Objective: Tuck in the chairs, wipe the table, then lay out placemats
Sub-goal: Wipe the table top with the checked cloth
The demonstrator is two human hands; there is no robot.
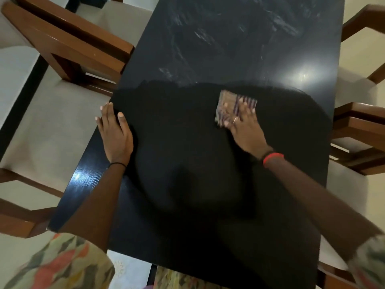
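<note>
Cloth [228, 100], folded, sits on table [208, 49] right of centre, pressed flat under right hand [243, 127] w/ fingers spread. Streaky far half, prob. unwiped, lies straight ahead of it. Left hand [115, 134] rests flat on left edge, farther off.

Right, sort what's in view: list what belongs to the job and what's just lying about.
Job: striped cloth, black table, right hand pressing the cloth, left hand flat on the table edge, wooden chairs.
Not the job: red wristband, black wristband, ring.
</note>
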